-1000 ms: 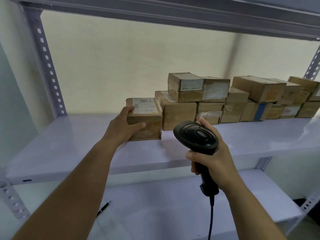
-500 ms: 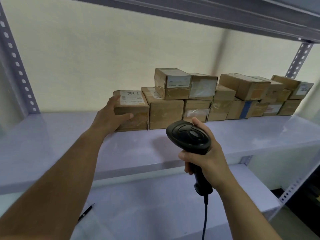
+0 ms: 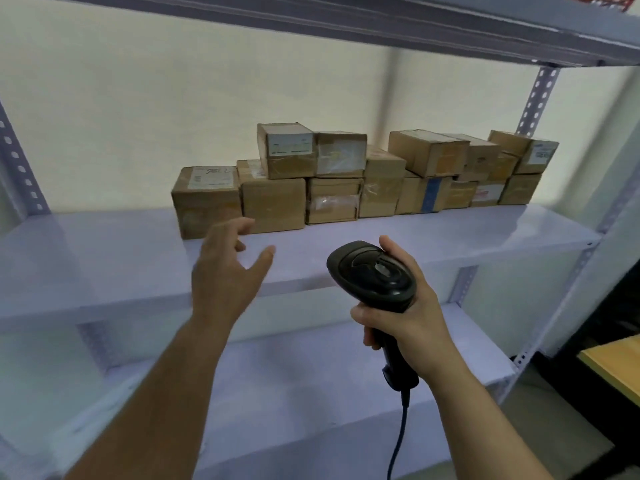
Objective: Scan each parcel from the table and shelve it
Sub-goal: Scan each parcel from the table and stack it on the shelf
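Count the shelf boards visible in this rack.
3: the top board overhead; the middle board carrying the parcels; the lower board behind the right hand gripping the scanner. Any boards lower still would be out of frame.

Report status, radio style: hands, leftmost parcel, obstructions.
Left hand open, holding nothing. Right hand grips barcode scanner. Leftmost parcel on shelf, against its neighbour. No obstruction seen.

Brown cardboard parcels point(image 3: 273, 202), white labels — blue stripe on one box point(image 3: 433, 197). Black scanner point(image 3: 372, 275), black cable point(image 3: 398, 441). Pale lilac shelf point(image 3: 104, 258), grey uprights point(image 3: 540, 95) dotted with holes — cream wall point(image 3: 138, 116).
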A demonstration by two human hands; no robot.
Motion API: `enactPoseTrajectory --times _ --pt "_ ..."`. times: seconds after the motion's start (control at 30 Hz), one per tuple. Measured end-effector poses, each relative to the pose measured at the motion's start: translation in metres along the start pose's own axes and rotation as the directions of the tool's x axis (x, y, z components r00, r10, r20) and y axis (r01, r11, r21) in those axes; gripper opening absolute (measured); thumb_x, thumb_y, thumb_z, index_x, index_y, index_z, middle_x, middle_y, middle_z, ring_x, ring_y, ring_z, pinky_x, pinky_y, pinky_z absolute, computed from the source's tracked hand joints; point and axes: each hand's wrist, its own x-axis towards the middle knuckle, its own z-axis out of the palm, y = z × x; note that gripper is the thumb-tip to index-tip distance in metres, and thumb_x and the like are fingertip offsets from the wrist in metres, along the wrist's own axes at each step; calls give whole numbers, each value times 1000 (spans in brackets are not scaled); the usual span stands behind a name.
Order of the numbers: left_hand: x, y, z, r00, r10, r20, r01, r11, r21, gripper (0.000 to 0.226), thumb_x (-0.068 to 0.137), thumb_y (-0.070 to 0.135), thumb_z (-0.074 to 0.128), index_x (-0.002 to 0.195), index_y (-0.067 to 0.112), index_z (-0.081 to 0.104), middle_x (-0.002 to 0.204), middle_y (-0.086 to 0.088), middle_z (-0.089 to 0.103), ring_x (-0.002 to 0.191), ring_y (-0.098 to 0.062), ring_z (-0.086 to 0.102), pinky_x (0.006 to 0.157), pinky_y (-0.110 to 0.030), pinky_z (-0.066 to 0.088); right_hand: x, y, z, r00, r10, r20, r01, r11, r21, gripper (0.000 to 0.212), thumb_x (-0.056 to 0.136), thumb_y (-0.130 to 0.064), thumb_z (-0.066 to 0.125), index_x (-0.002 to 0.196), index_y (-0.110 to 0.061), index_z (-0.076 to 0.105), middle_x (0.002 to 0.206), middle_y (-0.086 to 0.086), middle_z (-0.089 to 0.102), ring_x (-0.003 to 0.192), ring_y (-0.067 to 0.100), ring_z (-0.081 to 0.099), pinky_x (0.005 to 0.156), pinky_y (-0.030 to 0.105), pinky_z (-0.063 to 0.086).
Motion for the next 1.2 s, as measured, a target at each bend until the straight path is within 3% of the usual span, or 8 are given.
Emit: enactPoseTrajectory --times 0.13,0.23,0.3,0.47,0.6,0.87,1.1,1.2 --pt "-75 40 43 991 -32 129 43 996 -82 40 84 23 72 120 18 56 112 2 56 90 -10 51 72 -23 40 -54 1 -44 999 4 -46 -4 1000 4 91 67 0 78 133 -54 45 115 4 65 51 28 60 53 36 54" --pt "-131 70 73 961 -74 265 104 989 -101 40 86 25 70 122 20 55 116 4 55 99 -11 52 80 -28 45 -100 4 -80 994 27 -102 -27 1000 7 88 65 -3 78 124 -62 48 113 3 66 50 27 59 52 35 52" --pt "-161 94 91 938 -71 339 117 986 -117 40 86 26 69 123 20 55 117 6 53 103 -11 51 87 -29 46 -131 6 -105 987 48 -151 -46 999 15 89 64 -4 78 127 -58 47 113 1 66 51 27 59 50 33 51" --pt "-213 166 134 896 22 443 58 984 -167 41 86 29 70 123 19 56 119 3 55 110 -16 52 91 -33 45 -201 4 -167 953 75 -293 -78 997 2 87 63 -6 78 127 -56 46 115 9 65 52 25 60 49 32 50" --pt "-249 221 166 862 107 496 16 971 -238 43 84 27 72 123 19 56 120 1 56 111 -18 52 88 -28 41 -250 0 -216 918 64 -390 -72 997 -4 89 64 -3 78 128 -55 47 101 8 67 51 25 58 47 31 48" --pt "-313 313 211 768 275 579 -31 919 -394 44 84 27 71 124 18 56 117 3 54 110 -16 51 88 -29 43 -335 -11 -283 820 48 -570 -105 992 -67 92 64 -4 79 134 -50 43 108 13 66 52 29 59 46 34 50" --pt "-361 381 252 660 431 615 -48 842 -538 43 84 25 73 123 14 58 114 -1 57 108 -17 52 89 -24 39 -397 -22 -334 694 32 -720 -179 976 -128 94 63 -8 81 139 -46 41 114 -5 66 51 27 60 47 35 52" --pt "-385 412 272 596 495 633 -39 805 -592 45 85 26 71 125 14 57 117 -2 58 110 -18 52 92 -27 42 -422 -26 -359 628 20 -778 -200 970 -135 92 63 -9 81 137 -48 43 114 -1 66 51 27 60 46 35 51"
